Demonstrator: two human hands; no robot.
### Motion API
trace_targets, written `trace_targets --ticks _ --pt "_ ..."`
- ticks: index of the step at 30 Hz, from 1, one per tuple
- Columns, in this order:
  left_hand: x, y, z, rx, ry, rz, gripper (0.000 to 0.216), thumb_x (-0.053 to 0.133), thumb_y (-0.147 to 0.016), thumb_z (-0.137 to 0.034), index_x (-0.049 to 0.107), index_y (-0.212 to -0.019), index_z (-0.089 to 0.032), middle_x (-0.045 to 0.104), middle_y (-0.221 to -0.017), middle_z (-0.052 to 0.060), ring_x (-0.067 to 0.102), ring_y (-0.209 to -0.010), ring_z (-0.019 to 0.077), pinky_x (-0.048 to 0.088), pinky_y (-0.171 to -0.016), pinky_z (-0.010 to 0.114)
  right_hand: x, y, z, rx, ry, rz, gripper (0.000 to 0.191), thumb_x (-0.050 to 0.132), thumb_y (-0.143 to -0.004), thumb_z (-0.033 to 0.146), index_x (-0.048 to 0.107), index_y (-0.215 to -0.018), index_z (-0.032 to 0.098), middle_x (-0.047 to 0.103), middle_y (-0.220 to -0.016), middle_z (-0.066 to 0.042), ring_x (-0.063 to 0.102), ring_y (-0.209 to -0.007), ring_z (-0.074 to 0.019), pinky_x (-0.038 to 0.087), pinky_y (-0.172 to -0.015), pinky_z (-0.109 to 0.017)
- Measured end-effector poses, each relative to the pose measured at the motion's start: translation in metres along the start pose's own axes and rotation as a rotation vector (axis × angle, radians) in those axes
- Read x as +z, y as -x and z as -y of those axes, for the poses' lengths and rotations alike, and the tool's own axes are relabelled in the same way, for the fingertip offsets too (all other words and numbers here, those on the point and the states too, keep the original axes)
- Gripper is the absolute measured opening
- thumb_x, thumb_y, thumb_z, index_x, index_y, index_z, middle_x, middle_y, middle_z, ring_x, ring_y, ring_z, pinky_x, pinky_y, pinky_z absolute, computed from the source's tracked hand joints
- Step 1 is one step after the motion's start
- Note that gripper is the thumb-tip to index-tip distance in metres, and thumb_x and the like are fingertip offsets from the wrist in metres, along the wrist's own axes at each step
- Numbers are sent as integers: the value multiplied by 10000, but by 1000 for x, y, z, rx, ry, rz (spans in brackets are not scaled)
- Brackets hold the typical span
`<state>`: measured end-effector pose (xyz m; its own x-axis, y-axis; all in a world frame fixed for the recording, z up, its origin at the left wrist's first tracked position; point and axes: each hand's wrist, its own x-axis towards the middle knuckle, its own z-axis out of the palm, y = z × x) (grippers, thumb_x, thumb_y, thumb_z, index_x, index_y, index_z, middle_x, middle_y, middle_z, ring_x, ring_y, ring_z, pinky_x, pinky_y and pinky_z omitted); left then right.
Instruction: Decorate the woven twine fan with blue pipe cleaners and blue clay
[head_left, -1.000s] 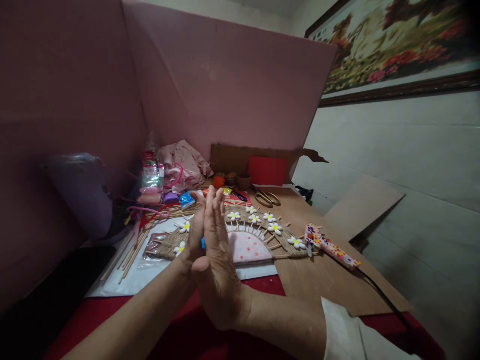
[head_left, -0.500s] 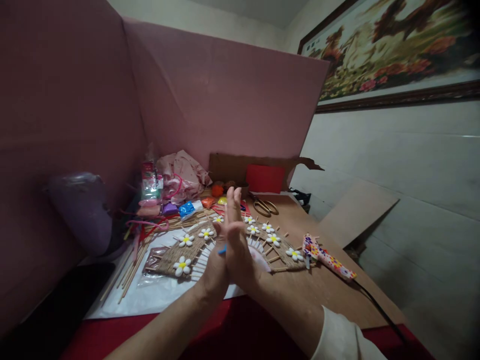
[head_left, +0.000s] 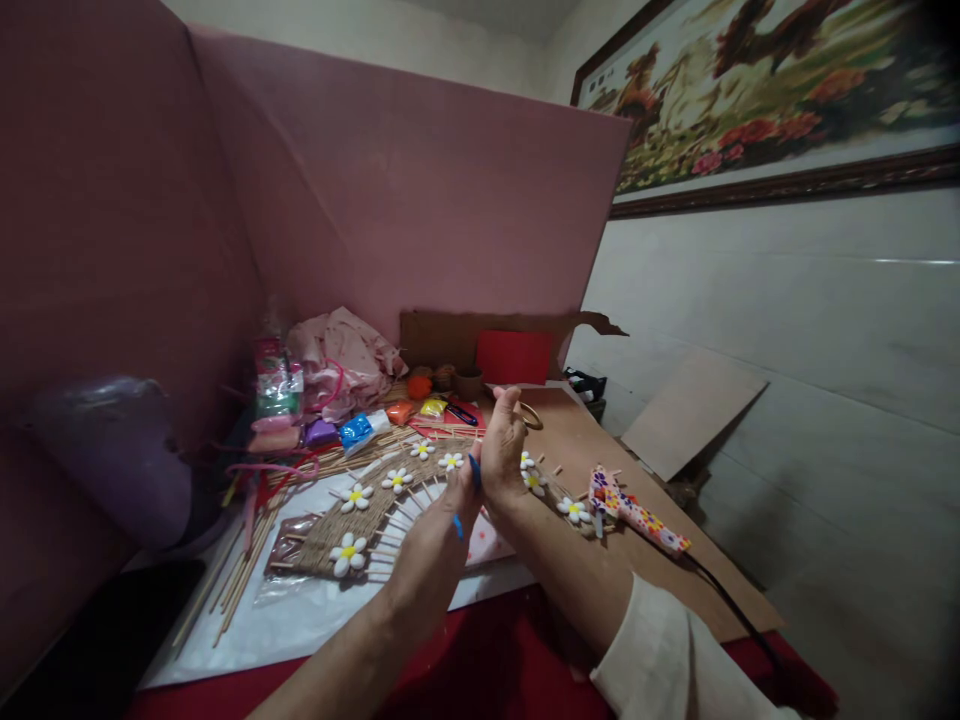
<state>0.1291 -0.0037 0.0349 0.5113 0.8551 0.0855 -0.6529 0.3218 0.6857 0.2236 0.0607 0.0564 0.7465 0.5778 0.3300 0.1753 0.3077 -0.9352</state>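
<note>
My left hand [head_left: 441,525] and my right hand [head_left: 504,460] are pressed palm to palm above the table. Between them is a soft strip of blue clay [head_left: 475,472]. A second bit of blue [head_left: 458,526] shows lower down, against my left hand. Behind and below the hands lies a fan-shaped piece [head_left: 319,540] of wooden sticks woven with brown twine. White clay flowers [head_left: 349,555] with yellow centres dot its band. Pink spotted cloth [head_left: 487,542] shows at its inner curve. My forearms and hands cover its middle.
At the right lies a flower-patterned glue gun [head_left: 645,520] with a black cord. Packets of coloured clay [head_left: 358,432], loose sticks [head_left: 240,585] and pink cloth [head_left: 345,355] crowd the back left. Gold-handled scissors [head_left: 532,415] sit partly hidden behind my right hand. A red card [head_left: 514,357] stands behind.
The hands have shifted against each other, and the right fingers are now more bent. More of the blue clay shows between them. The whole view has turned slightly right.
</note>
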Motion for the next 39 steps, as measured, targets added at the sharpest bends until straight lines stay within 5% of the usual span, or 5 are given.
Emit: trace_targets --ticks 13,22,28,32,39 --pt "-19 -18 -19 -73 61 -166 118 626 -780 -194 695 -870 -159 718 -961 80 653 -940 195 475 -903 340 9 5 2 108 -218 47 568 241 -897 558 584 -1052 133 594 -1163 -134 527 -1110 -215 396 -917 -358" --pt "-24 -22 -28 -139 233 -330 230 569 -781 -68 656 -971 -165 708 -764 28 660 -708 134 523 -691 248 -7 25 3 -284 98 527 364 431 -901 434 676 -827 175 641 -968 -74 558 -982 -206 416 -873 -349" --pt "-28 -23 -28 -135 234 -315 166 583 -781 -113 643 -928 -161 687 -755 18 641 -659 122 509 -612 221 -21 36 15 -513 181 480 197 498 -884 303 653 -948 200 604 -1068 -78 503 -1069 -216 375 -940 -394" --pt "-28 -24 -29 -183 293 -313 205 486 -788 -69 612 -945 -110 648 -694 39 630 -626 140 504 -566 223 -31 45 20 -774 211 697 215 572 -756 126 657 -927 225 611 -1080 -46 457 -1106 -233 330 -980 -429" --pt "-27 -24 -32 -185 369 -332 256 396 -793 -26 600 -934 -93 598 -624 30 586 -550 108 489 -542 192 -28 47 6 -860 219 751 216 595 -728 131 656 -918 214 639 -1008 -54 478 -1053 -250 348 -928 -447"
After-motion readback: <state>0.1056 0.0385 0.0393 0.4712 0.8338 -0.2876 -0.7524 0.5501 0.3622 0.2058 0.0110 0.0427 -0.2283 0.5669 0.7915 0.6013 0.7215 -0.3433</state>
